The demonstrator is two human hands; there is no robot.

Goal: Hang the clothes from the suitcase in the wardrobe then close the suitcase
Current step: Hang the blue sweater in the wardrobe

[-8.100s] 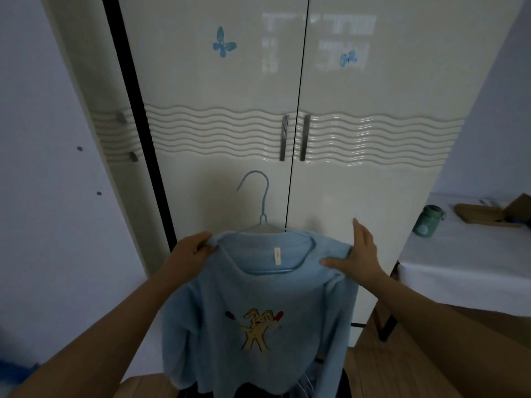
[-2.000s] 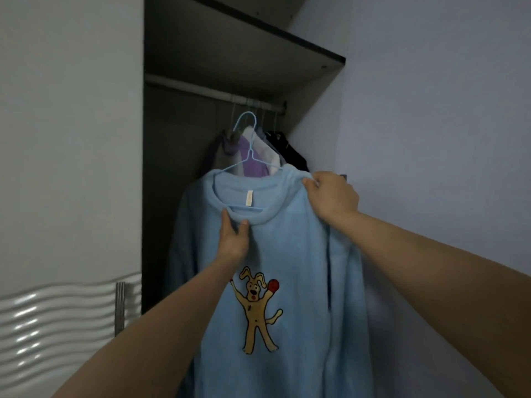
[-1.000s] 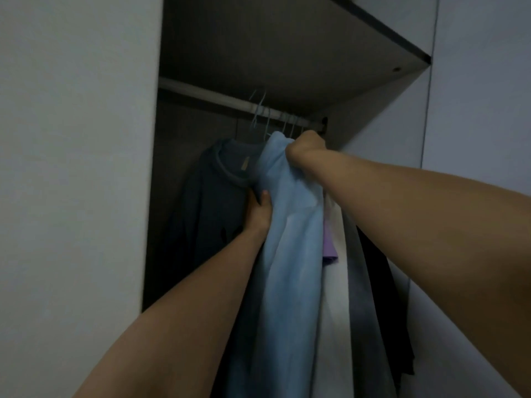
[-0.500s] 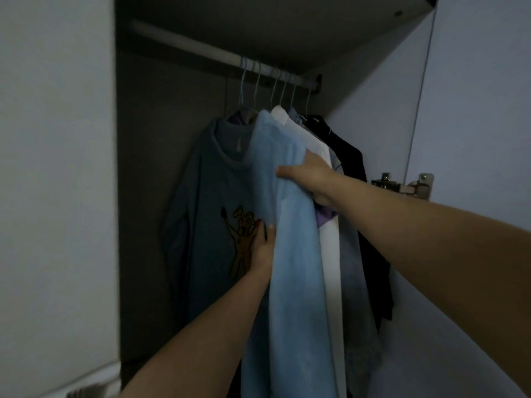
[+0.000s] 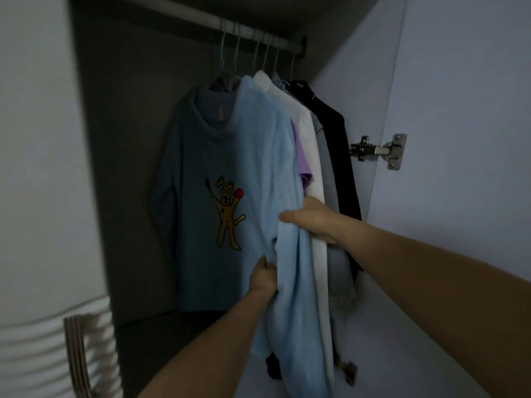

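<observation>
The wardrobe [image 5: 120,139] stands open, with one rail [image 5: 201,20] across the top. Six garments appear to hang from it, packed toward the right end; hooks overlap, so the count is approximate. One door hinge [image 5: 379,150] shows on the right panel, and one door handle [image 5: 76,354] at lower left.

The task garment, a light blue sweatshirt [image 5: 258,156] with a dog print, hangs at the left of the row, its hanger [image 5: 222,53] hooked on the rail. The step in hand appears to be settling this item.

The right hand [image 5: 310,219] grips the sweatshirt's near side, thumb on the fabric's front and fingers curled behind it. The left hand [image 5: 263,278] pinches a fold lower down.

Next move, as judged: release both hands and return to the suitcase, which is out of view.
</observation>
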